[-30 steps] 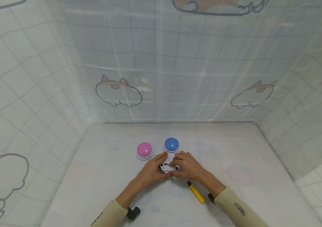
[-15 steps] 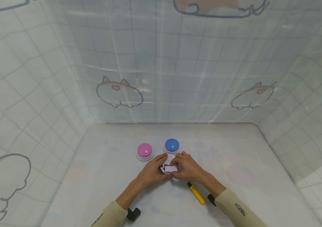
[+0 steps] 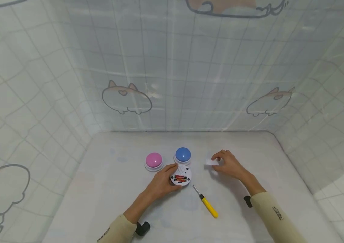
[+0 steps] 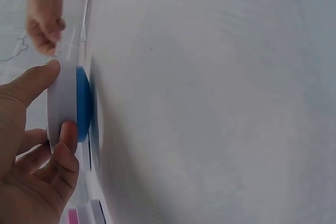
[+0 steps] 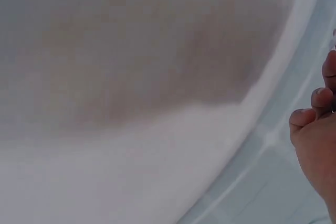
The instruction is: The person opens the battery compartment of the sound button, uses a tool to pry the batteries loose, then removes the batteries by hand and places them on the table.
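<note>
My left hand (image 3: 161, 182) grips the rim of a round white push-button (image 3: 185, 170), turned with its underside up. Batteries (image 3: 180, 178) with black and red wrappers show in its uncovered compartment. The left wrist view shows its blue dome (image 4: 83, 103) facing down to the table, with thumb and fingers around the white base (image 4: 63, 93). To the right, my right hand (image 3: 229, 164) pinches a small white battery cover (image 3: 210, 162) just above the table. In the right wrist view only part of the right hand (image 5: 317, 135) shows at the edge.
A pink push-button (image 3: 154, 160) and a blue push-button (image 3: 182, 155) stand upright behind the left hand. A screwdriver (image 3: 209, 206) with a yellow handle lies between the forearms, its tip toward the held button. A patterned wall sheet (image 3: 184, 84) rises behind the table (image 3: 114, 202).
My right hand has lifted the white cover off the button's underside and moved right with it, baring the batteries. The left hand has kept its grip in place.
</note>
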`<state>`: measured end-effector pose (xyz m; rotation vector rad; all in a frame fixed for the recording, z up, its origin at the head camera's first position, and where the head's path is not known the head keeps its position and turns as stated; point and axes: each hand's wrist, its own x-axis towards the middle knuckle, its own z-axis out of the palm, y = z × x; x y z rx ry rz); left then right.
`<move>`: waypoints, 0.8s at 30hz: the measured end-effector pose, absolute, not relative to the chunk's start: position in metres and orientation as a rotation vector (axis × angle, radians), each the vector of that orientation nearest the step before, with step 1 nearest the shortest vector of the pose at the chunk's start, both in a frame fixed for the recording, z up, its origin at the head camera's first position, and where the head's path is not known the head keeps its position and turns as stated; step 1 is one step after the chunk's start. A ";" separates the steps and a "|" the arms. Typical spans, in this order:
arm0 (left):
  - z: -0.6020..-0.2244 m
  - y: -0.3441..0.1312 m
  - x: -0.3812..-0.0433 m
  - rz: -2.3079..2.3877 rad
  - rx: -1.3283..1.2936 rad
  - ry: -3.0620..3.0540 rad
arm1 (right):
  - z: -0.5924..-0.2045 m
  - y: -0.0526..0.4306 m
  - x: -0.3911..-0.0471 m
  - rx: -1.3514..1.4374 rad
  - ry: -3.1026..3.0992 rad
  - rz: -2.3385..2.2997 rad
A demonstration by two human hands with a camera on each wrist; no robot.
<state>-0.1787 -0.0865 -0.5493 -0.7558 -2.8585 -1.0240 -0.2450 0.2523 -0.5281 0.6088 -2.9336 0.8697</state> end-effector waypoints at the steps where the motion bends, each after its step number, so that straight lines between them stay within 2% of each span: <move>1: -0.549 -0.086 -0.179 -1.018 -0.750 -2.863 | -0.529 0.261 -0.248 0.577 -2.948 0.874; 11: -0.541 -0.084 -0.177 -0.998 -0.736 -2.894 | -0.534 0.321 -0.275 0.388 -3.096 0.806; 24: -0.537 -0.084 -0.176 -0.988 -0.701 -2.945 | -0.543 0.338 -0.296 0.364 -3.152 0.916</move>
